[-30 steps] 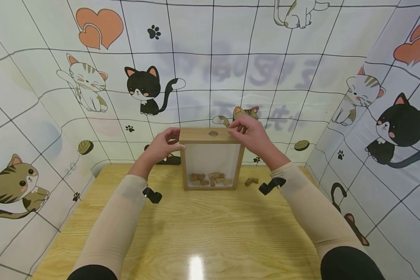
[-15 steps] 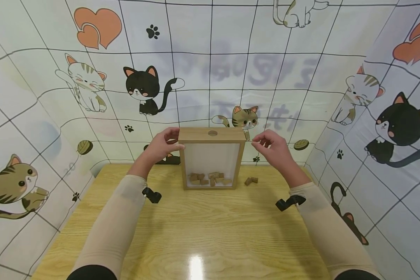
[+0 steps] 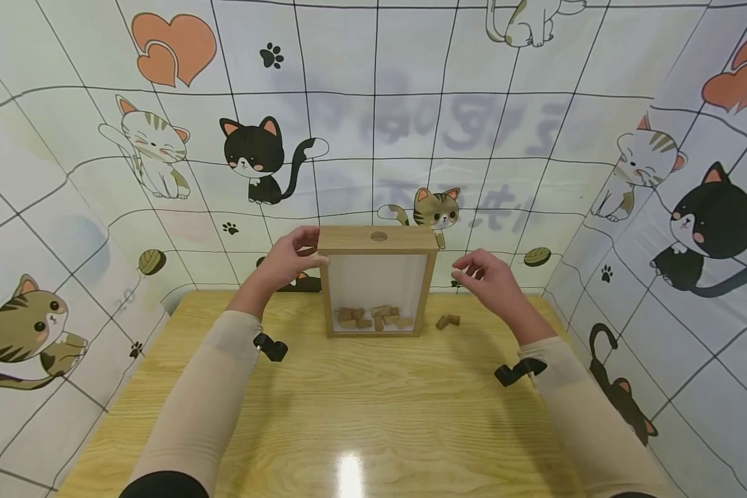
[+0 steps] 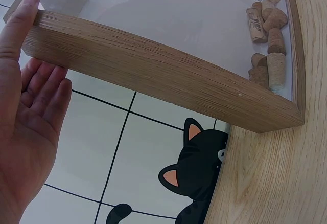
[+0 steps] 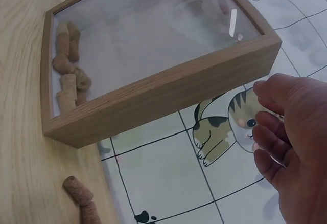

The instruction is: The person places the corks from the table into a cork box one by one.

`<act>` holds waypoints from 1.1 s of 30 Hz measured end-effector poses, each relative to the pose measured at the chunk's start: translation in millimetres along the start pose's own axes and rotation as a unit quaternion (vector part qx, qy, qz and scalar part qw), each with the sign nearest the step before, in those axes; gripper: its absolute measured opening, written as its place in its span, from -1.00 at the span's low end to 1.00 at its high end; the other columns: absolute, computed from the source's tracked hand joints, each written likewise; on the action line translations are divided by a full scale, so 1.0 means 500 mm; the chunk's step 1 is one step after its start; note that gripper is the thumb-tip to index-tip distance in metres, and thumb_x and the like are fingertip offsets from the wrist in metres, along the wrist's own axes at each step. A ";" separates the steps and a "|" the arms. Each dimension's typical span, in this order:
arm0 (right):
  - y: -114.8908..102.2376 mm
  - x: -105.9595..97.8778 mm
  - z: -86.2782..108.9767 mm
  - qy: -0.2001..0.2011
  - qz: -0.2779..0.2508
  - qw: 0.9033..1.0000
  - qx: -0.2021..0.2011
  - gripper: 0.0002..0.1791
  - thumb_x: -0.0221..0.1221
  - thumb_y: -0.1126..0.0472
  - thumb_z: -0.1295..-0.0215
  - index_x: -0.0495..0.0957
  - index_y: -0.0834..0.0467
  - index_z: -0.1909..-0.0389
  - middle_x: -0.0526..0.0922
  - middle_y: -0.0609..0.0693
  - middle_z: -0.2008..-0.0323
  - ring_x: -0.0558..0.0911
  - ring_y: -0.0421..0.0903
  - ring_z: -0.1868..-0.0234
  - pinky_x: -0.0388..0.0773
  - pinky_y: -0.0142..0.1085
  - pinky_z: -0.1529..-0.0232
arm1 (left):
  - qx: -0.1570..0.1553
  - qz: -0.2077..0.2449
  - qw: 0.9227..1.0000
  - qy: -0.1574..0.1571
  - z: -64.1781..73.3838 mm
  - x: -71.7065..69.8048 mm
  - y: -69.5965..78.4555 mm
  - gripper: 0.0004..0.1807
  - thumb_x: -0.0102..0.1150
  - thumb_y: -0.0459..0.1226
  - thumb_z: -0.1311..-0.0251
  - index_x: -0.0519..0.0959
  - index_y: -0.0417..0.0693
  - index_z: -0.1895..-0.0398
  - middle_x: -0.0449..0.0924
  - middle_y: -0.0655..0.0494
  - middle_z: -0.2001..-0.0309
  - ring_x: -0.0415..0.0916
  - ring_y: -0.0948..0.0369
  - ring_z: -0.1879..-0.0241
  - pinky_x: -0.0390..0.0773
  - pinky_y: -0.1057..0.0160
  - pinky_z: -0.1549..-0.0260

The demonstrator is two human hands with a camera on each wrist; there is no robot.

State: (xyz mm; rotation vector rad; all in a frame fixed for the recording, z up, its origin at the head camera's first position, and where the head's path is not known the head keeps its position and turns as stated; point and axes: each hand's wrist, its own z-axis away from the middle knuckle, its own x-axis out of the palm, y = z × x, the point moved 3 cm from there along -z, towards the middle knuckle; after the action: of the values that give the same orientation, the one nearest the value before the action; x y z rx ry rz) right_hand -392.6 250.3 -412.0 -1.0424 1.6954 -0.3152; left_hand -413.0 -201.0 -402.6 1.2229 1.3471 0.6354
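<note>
A shallow wooden box (image 3: 348,240) with a clear front and a round hole (image 3: 379,236) in its top stands upright near the back of the table. Several wine corks (image 4: 276,70) lie at the bottom inside it. My left hand (image 3: 284,263) holds the box's upper left corner, thumb on the front frame and fingers behind the side. To the right of the box, my right hand (image 3: 492,280) hovers apart from it, fingers loosely bent with nothing between them. Two loose corks (image 5: 77,190) lie on the table below that hand, right of the box.
The pale wooden table (image 3: 373,401) reaches back to a white gridded cloth (image 3: 373,138) printed with cats, which surrounds it at the back and both sides. A bright light reflection shows on the table's near part.
My right hand has moved off the top of the box, right and slightly down. My left hand keeps its hold, and the box and corks stay in place.
</note>
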 end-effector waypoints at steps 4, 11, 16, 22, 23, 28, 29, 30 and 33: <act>0.019 0.013 0.008 -0.027 -0.006 0.999 0.017 -0.79 0.39 0.11 -0.59 0.71 0.12 -0.08 0.66 0.05 0.10 0.59 0.06 0.22 0.59 -0.14 0.25 | 0.000 0.000 1.000 -0.001 0.001 0.001 0.005 -0.12 0.54 -0.18 -0.43 0.29 -0.09 -0.70 0.43 -0.15 -0.51 0.32 -0.14 -0.60 0.40 -0.12 -0.58; 0.063 0.045 0.023 -0.062 -0.011 0.997 0.040 -0.76 0.39 0.17 -0.58 0.69 0.16 -0.14 0.69 0.08 0.02 0.61 0.06 0.10 0.62 -0.11 0.21 | 0.000 0.002 1.000 -0.002 0.003 0.002 0.009 -0.11 0.53 -0.20 -0.44 0.27 -0.10 -0.71 0.42 -0.17 -0.52 0.30 -0.15 -0.61 0.37 -0.11 -0.60; 0.105 0.074 0.033 -0.086 -0.008 0.995 0.052 -0.71 0.38 0.19 -0.58 0.68 0.19 -0.19 0.69 0.19 -0.15 0.63 0.08 0.04 0.64 -0.10 0.23 | -0.003 -0.001 1.000 -0.002 0.002 0.001 0.006 -0.10 0.54 -0.18 -0.43 0.26 -0.10 -0.71 0.41 -0.17 -0.52 0.30 -0.16 -0.61 0.37 -0.12 -0.60; 0.139 0.104 0.044 -0.105 0.000 0.993 0.051 -0.72 0.42 0.23 -0.52 0.71 0.18 -0.16 0.68 0.24 -0.17 0.64 0.08 0.04 0.64 -0.16 0.28 | -0.005 0.001 1.000 -0.001 0.002 0.000 0.006 -0.12 0.54 -0.17 -0.43 0.29 -0.09 -0.69 0.43 -0.15 -0.51 0.31 -0.16 -0.60 0.40 -0.15 -0.58; 0.142 0.108 0.046 -0.107 0.001 0.993 0.051 -0.72 0.43 0.25 -0.50 0.71 0.18 -0.15 0.68 0.23 -0.16 0.65 0.08 0.05 0.65 -0.16 0.28 | -0.004 0.001 1.000 0.000 0.001 0.000 0.006 -0.12 0.54 -0.18 -0.43 0.30 -0.09 -0.69 0.43 -0.15 -0.51 0.31 -0.16 -0.60 0.40 -0.14 -0.58; 0.159 0.129 0.055 -0.128 0.009 0.990 0.055 -0.66 0.43 0.29 -0.48 0.69 0.29 -0.19 0.67 0.26 -0.15 0.65 0.09 0.06 0.64 -0.21 0.28 | -0.004 0.000 1.000 0.001 -0.002 0.000 0.003 -0.14 0.54 -0.18 -0.43 0.31 -0.08 -0.68 0.44 -0.16 -0.50 0.31 -0.17 -0.60 0.39 -0.14 -0.59; 0.163 0.133 0.058 -0.133 0.009 0.989 0.058 -0.66 0.42 0.30 -0.49 0.68 0.31 -0.20 0.67 0.26 -0.15 0.65 0.09 0.06 0.63 -0.22 0.27 | -0.004 0.000 1.000 0.001 -0.002 0.000 0.002 -0.13 0.54 -0.17 -0.43 0.31 -0.08 -0.69 0.44 -0.16 -0.51 0.32 -0.17 -0.60 0.40 -0.14 -0.58; 0.166 0.137 0.061 -0.137 0.010 0.989 0.060 -0.66 0.41 0.31 -0.50 0.68 0.32 -0.20 0.67 0.27 -0.15 0.64 0.08 0.07 0.61 -0.22 0.27 | -0.005 -0.002 1.000 0.001 -0.002 0.000 0.002 -0.13 0.54 -0.16 -0.43 0.31 -0.08 -0.69 0.44 -0.16 -0.51 0.32 -0.17 -0.60 0.40 -0.15 -0.58; 0.176 0.147 0.070 -0.147 0.007 0.987 0.063 -0.65 0.39 0.36 -0.50 0.66 0.36 -0.22 0.67 0.27 -0.16 0.63 0.08 0.08 0.60 -0.18 0.19 | -0.004 -0.005 1.000 0.002 -0.001 0.000 0.000 -0.11 0.55 -0.15 -0.42 0.30 -0.07 -0.70 0.44 -0.15 -0.51 0.32 -0.17 -0.60 0.39 -0.14 -0.58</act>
State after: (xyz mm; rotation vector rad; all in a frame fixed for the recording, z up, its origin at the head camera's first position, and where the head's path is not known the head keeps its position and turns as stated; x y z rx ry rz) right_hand -407.9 255.2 -531.0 -0.9338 1.4000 -0.2437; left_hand -413.6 -200.6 -402.3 1.2085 1.3516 0.6374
